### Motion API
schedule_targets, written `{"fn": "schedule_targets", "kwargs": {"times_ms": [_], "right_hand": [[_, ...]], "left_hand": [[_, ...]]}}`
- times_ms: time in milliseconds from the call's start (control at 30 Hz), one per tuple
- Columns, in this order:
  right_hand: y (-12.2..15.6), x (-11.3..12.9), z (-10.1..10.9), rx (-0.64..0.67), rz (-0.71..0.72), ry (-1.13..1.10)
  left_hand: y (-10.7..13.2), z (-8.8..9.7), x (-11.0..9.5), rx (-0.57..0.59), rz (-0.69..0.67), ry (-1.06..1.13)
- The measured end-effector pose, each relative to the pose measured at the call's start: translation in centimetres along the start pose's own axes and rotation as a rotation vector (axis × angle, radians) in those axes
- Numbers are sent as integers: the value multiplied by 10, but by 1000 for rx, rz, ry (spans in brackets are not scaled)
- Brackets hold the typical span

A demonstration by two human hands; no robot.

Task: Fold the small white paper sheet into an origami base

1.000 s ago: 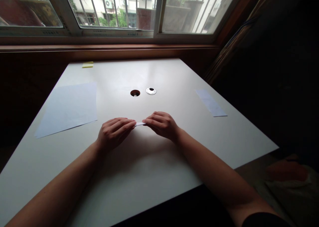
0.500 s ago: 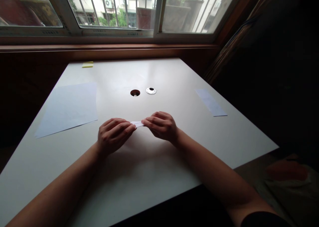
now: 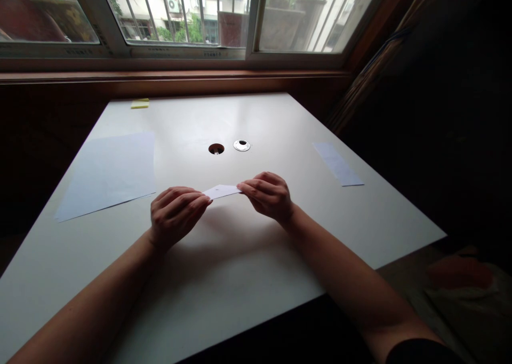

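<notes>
A small folded white paper piece (image 3: pixel 222 191) is held just above the white table (image 3: pixel 240 257), near its middle. My left hand (image 3: pixel 174 215) pinches the paper's left end with curled fingers. My right hand (image 3: pixel 269 196) pinches its right end, fingers bent around it. Both forearms reach in from the near edge.
A large white sheet (image 3: pixel 108 175) lies at the left. A narrow paper strip (image 3: pixel 338 164) lies at the right. A cable hole (image 3: pixel 216 148) and its round cap (image 3: pixel 241 145) sit beyond my hands. A yellow sticky pad (image 3: pixel 140 104) rests at the far left corner, under the window.
The hands have lifted the paper off the table and drawn slightly apart. More of the paper now shows between them.
</notes>
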State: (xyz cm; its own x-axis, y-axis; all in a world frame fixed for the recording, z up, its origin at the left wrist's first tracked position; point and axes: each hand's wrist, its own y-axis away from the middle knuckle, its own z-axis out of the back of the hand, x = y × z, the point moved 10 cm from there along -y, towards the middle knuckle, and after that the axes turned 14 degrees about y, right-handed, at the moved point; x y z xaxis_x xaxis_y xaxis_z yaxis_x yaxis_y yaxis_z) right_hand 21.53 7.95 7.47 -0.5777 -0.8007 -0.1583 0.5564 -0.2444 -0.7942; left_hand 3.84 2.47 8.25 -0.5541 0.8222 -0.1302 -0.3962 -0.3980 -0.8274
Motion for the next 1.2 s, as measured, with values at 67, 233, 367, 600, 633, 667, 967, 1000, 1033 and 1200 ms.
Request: {"fn": "schedule_targets", "kwargs": {"times_ms": [67,233,367,600,633,667,967,1000,1033,1200], "right_hand": [[0,0,-1,3,0,4],[-1,1,3,-30,4,-18],[-1,-3,4,-37,-33,-31],[0,8,-11,73,54,2],[0,14,-16,117,96,12],[0,20,-22,163,138,18],[3,48,-41,350,275,-264],[3,44,-42,342,244,-290],[4,39,-43,333,206,-301],[9,14,-57,356,56,-237]], "left_hand": [[0,1,1,-9,4,-6],[0,2,9,-34,44,-43],[6,9,19,-140,93,-99],[11,-6,28,-40,155,49],[9,-8,28,-11,158,31],[8,-11,29,17,164,11],[26,-67,48,475,237,44],[28,-68,49,486,239,48],[30,-69,50,490,239,54],[33,-72,50,500,244,88]]}}
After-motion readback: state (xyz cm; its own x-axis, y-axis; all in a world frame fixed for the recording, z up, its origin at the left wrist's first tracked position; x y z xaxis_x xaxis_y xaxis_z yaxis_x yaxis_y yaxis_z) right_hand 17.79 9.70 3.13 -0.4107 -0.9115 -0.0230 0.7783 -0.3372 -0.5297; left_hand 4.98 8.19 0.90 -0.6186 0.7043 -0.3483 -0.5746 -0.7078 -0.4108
